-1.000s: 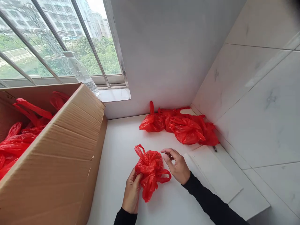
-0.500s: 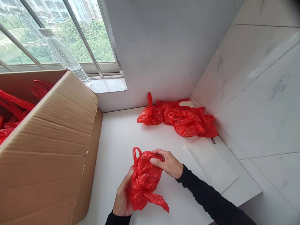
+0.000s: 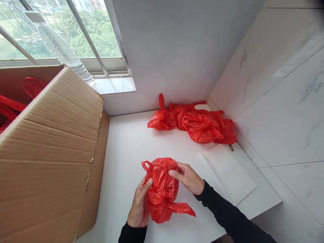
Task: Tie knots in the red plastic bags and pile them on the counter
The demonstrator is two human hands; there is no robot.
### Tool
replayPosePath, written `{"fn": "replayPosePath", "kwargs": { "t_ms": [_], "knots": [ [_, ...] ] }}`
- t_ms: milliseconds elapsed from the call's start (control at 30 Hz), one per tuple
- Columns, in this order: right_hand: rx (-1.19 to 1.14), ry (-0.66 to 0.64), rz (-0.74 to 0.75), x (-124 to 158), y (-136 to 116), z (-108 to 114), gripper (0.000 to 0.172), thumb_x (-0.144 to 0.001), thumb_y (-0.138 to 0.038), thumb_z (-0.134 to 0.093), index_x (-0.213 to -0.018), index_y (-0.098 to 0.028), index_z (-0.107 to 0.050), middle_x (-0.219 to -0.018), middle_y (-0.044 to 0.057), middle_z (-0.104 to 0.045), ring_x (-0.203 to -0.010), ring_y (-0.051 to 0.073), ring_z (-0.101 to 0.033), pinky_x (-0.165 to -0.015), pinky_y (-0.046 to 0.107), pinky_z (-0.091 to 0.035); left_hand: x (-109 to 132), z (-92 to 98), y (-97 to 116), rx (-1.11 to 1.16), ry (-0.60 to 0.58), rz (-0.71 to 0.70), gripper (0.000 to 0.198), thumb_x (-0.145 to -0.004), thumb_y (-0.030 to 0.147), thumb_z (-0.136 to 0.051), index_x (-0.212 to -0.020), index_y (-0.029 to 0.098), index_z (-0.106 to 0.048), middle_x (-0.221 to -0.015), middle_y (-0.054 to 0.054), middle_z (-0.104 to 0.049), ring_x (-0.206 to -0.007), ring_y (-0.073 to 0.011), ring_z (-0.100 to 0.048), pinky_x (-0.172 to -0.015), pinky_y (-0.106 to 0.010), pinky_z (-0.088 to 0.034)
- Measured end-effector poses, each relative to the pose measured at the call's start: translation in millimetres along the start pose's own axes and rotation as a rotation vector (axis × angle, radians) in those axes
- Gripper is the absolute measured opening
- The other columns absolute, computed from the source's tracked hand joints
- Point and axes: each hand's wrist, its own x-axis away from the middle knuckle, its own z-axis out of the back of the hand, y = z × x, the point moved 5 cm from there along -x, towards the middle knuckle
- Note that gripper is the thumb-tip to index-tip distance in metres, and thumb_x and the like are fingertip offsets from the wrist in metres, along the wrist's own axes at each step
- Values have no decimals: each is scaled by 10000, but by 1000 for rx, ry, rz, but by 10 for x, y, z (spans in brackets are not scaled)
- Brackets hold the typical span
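Note:
Between my two hands is a knotted red plastic bag (image 3: 163, 185), held up over the white table (image 3: 124, 148). My left hand (image 3: 140, 204) grips its left side, thumb on the front and the other fingers hidden behind. On the upper right side, my right hand (image 3: 188, 178) pinches the bag between thumb and fingers. One handle loop sticks up at the top left, and a loose tail hangs out to the lower right. What the bag contains cannot be seen.
Several red plastic bags (image 3: 199, 123) lie against the back wall. A white paper pad (image 3: 229, 173) rests at the table's right. On the left stands a large cardboard box (image 3: 53, 162) with red bags inside. A water bottle (image 3: 60, 49) leans by the window.
Both hands have shifted slightly right with the red bag and turned it a little. Its tail now points more to the right, and the left thumb has come over the front. The view has tilted slightly.

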Motion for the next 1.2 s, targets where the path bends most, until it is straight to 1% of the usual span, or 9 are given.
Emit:
{"fn": "replayPosePath", "kwargs": {
  "t_ms": [100, 200, 333, 533, 700, 833, 933, 1033, 1200],
  "knots": [
    [-7, 2, 16, 22, -23, -31, 360, -929, -476, -573, -1115, -176, -641, -1061, 62, -690, -1022, 217, -634, -956, 374, -482, -6, -48, 17, -44, 53, -73, 457, -717, 294, -785, -1149, 211, -662, -1023, -83, -744, -884, -274, -704, -820, -353, -526],
    [0, -103, 11, 60, -12, -100, 460, -881, -481, -646, -1236, -197, -577, -1168, 72, -664, -1083, 222, -620, -987, 384, -474, 3, -60, 5, -44, 70, -98, 377, -697, 290, -784, -1052, 221, -680, -973, -58, -745, -839, -256, -702, -798, -343, -520],
    [41, -89, -16, 87, 24, -85, 464, -846, -508, -678, -1174, -190, -599, -1111, 68, -679, -1037, 227, -636, -956, 391, -493, 18, -15, -38, -108, 77, -48, 267, -676, 284, -773, -920, 189, -715, -910, -63, -741, -836, -269, -688, -747, -335, -513],
    [-33, 16, -61, 94, 107, 8, 436, -844, -467, -695, -1159, -184, -589, -1088, 72, -679, -1039, 232, -637, -933, 388, -506, 50, 24, -63, -352, 63, 13, 220, -702, 305, -750, -875, 170, -739, -850, -67, -738, -823, -268, -671, -659, -302, -478],
    [-61, -111, -118, 155, 191, -26, 624, -813, -379, -746, -1354, -217, -479, -1191, 82, -652, -1111, 227, -616, -986, 398, -473, 38, 9, -51, -264, 106, -44, 274, -727, 328, -745, -952, 172, -734, -859, -59, -747, -816, -265, -680, -666, -301, -491],
    [41, -129, -155, 177, 218, -44, 464, -838, -362, -711, -1238, -186, -555, -1131, 78, -669, -1027, 220, -631, -921, 385, -497, 42, 16, -55, -176, 170, -81, 388, -741, 360, -752, -1094, 204, -710, -950, -53, -747, -890, -267, -690, -778, -333, -517],
    [-4, -82, -133, 151, 181, -39, 372, -852, -355, -692, -1157, -173, -582, -1068, 63, -675, -986, 208, -637, -915, 372, -497, 56, 1, -84, -133, 138, -25, 436, -795, 415, -701, -1180, 212, -677, -1032, -78, -738, -961, -285, -681, -828, -363, -518],
    [-59, -44, -95, 130, 141, -28, 294, -874, -351, -663, -1101, -174, -599, -1030, 50, -668, -935, 192, -634, -900, 359, -499, 63, 1, -97, -109, 86, 19, 396, -815, 379, -669, -1167, 198, -684, -1067, -99, -730, -1007, -302, -668, -842, -384, -523],
    [-81, -20, -116, 125, 191, -15, 265, -871, -366, -674, -1031, -159, -626, -943, 38, -659, -883, 192, -620, -849, 350, -493, 47, 33, -59, -121, 67, -12, 386, -759, 289, -717, -1130, 184, -697, -1035, -89, -745, -988, -299, -685, -841, -379, -535]
  ]
}}
